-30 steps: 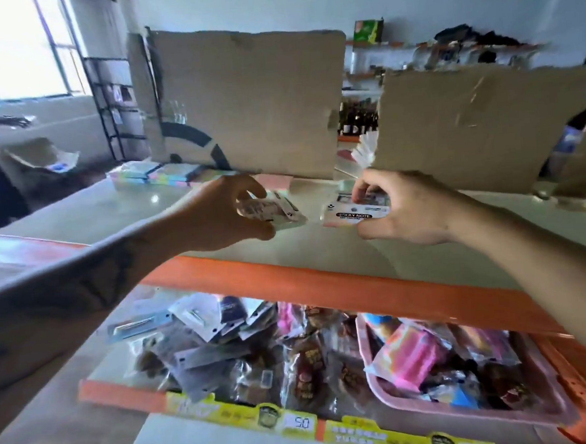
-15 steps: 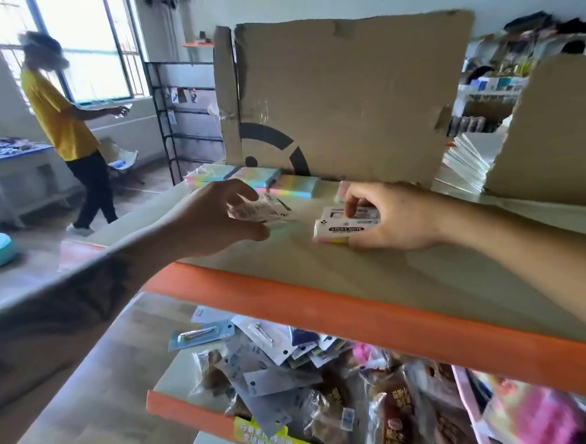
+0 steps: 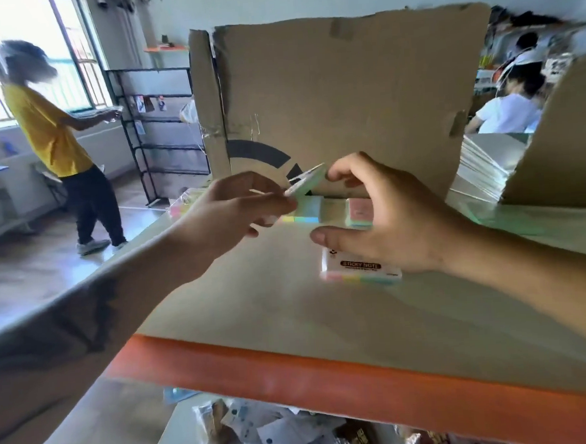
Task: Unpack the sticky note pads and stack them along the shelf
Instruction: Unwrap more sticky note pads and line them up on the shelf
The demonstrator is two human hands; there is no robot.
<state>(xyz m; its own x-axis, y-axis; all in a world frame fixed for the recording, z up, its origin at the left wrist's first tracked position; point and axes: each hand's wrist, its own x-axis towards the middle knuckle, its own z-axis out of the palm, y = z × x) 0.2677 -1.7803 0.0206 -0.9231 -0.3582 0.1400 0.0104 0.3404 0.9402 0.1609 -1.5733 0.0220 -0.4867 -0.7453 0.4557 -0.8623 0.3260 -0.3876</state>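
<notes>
My left hand (image 3: 246,207) pinches a thin pale-green sticky note pad (image 3: 308,183) just ahead of my right hand (image 3: 398,222), whose spread fingers hover over a wrapped pastel-striped pad (image 3: 359,269) on the grey, orange-edged shelf (image 3: 291,325). That fingertip pinch looks slight, so I could drop the pad onto the pastel pads (image 3: 321,209) stacked beyond both hands and knock them askew.

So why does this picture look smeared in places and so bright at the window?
Head view: daylight washes out the barred window; the person in the yellow shirt and the pale green sticky note pad between the left hand and right hand are motion-blurred; the wide lens bends the orange shelf edge.
</notes>
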